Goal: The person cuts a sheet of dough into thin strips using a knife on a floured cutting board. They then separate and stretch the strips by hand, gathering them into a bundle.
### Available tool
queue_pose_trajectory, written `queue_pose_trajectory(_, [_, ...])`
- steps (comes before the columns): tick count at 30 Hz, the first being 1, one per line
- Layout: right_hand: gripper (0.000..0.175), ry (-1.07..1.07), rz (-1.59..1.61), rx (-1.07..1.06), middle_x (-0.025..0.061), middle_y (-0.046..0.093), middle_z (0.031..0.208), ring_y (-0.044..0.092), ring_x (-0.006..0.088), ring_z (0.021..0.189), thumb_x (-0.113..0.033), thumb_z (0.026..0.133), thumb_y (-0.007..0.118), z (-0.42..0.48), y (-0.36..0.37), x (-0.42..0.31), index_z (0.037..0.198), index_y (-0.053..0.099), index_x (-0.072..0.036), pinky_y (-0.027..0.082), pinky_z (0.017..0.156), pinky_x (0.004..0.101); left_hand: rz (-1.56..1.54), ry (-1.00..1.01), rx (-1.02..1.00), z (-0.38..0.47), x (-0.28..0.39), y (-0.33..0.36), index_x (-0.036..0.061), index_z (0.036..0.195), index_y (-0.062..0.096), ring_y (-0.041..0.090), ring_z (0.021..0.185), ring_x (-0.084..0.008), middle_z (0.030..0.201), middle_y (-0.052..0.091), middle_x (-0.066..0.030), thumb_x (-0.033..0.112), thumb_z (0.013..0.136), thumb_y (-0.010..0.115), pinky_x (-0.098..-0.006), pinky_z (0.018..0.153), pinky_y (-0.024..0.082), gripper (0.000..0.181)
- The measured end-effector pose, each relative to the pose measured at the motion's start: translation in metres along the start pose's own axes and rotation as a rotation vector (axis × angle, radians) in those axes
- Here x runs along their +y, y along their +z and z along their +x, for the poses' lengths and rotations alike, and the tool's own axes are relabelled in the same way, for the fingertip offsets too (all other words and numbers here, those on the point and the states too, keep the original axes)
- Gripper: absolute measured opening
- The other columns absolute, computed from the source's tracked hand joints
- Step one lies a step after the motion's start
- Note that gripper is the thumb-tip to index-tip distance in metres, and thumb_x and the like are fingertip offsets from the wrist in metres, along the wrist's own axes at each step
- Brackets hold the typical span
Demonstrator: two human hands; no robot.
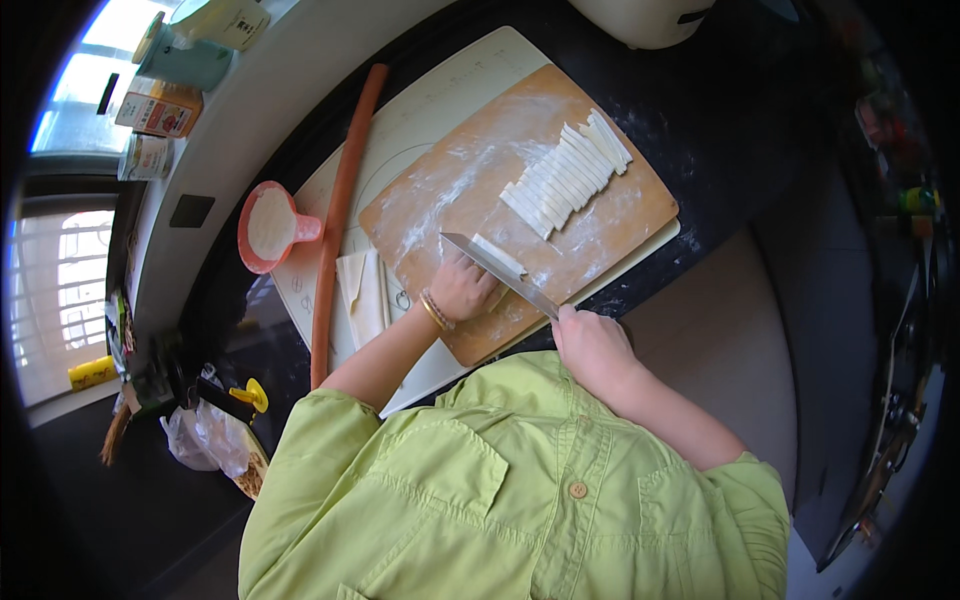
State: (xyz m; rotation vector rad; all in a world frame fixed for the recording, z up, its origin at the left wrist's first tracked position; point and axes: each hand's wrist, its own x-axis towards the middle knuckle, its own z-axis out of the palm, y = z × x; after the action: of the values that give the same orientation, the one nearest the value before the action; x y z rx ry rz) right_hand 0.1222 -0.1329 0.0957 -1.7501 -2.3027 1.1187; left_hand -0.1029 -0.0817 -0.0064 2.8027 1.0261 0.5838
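Note:
My right hand [594, 346] is closed around the handle of a kitchen knife [510, 279], whose blade lies across a small piece of dough near the board's lower edge. Just left of the blade, my left hand [463, 286] presses with bent fingers on the dough, which is mostly hidden beneath it. A cut strip of dough [501, 253] lies along the blade's far side. Farther up the floured wooden board [450, 165], a row of several cut dough strips [566, 176] lies side by side.
A long wooden rolling pin [346, 195] lies left of the board on a pale mat [480, 64]. Folded dough sheets [365, 296] rest beside it. A pink scoop of flour [271, 225] stands farther left. Jars line the sill, and a white appliance [649, 19] stands at the back.

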Motion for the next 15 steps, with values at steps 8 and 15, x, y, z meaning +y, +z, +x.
queue_pose_trajectory(8, [0.009, 0.001, -0.064, -0.043, 0.0214, 0.060, 0.065, 0.062, 0.0340, 0.065, -0.004, 0.077, 0.046, 0.008, -0.005, -0.002, 0.076, 0.052, 0.002, 0.051, 0.059, 0.0412, 0.003, -0.013, 0.008, 0.002, 0.003, -0.001, 0.0075, 0.086, 0.063, 0.057, 0.078, -0.0261, 0.082, 0.060, -0.0086, 0.016, 0.058, 0.066, -0.0377, 0.074, 0.045, 0.030])
queue_pose_trajectory(15, [0.025, 0.021, -0.009, -0.007, 0.0224, 0.058, 0.065, 0.059, 0.0385, 0.064, -0.019, 0.085, 0.048, 0.032, 0.017, 0.001, 0.073, 0.054, 0.002, 0.047, 0.058, 0.0463, 0.033, -0.010, 0.043, 0.004, 0.005, -0.002, 0.0071, 0.085, 0.061, 0.056, 0.079, -0.0250, 0.080, 0.058, -0.0079, 0.016, 0.062, 0.065, -0.0367, 0.073, 0.045, 0.025])
